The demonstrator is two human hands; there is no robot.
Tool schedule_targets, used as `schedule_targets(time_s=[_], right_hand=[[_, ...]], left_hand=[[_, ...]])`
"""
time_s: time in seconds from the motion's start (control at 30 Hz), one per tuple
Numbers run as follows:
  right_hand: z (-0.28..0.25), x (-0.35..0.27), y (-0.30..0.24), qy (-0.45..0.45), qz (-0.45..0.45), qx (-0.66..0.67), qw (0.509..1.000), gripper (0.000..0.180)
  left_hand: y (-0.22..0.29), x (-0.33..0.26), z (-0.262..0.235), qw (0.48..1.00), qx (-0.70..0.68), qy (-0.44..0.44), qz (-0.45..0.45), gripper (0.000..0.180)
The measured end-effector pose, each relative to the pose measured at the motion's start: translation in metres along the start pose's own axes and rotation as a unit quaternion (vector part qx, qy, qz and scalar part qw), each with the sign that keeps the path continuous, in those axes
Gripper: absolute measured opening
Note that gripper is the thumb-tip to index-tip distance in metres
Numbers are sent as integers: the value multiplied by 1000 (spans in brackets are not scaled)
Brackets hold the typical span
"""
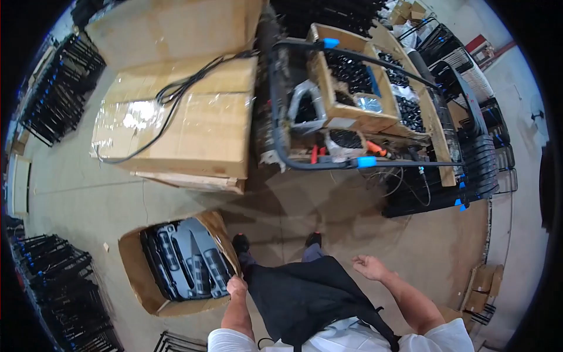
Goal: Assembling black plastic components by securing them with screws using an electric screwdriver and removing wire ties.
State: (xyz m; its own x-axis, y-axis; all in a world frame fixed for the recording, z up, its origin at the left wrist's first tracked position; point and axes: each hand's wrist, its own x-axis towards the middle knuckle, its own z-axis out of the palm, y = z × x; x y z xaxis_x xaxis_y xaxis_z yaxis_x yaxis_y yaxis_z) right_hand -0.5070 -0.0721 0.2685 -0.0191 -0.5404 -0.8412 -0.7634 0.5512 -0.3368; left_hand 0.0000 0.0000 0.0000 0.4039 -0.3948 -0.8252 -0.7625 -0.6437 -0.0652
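Note:
My left hand (236,286) is closed on the near right rim of an open cardboard box (132,271) that sits on the floor to my left. Inside the box lie several grey and black moulded plastic parts (186,258), packed side by side. My right hand (368,267) hangs in the air over the floor at my right, its fingers loosely bent and somewhat apart, with nothing seen in them. A black tubular frame with blue clips (274,105) lies across the workbench ahead.
Ahead to the left, a large carton (199,132) with a black cable (170,97) on it rests on a wooden pallet (193,180). Wooden bins (358,122) of small black parts fill the bench. Stacks of black frames (58,281) stand at left; more (434,188) stand at right.

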Motion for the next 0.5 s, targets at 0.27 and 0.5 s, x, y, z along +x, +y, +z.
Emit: schedule_targets(time_s=[0.27,0.5], right_hand=[[-139,-31,53,46,-50,-127,990,51],[-260,-37,-70,24,-157,-44,986,35]], left_hand=[[89,-112,-13,989,-94,112,-33,39],[293,-224,-223,895,-167,68,409,35]])
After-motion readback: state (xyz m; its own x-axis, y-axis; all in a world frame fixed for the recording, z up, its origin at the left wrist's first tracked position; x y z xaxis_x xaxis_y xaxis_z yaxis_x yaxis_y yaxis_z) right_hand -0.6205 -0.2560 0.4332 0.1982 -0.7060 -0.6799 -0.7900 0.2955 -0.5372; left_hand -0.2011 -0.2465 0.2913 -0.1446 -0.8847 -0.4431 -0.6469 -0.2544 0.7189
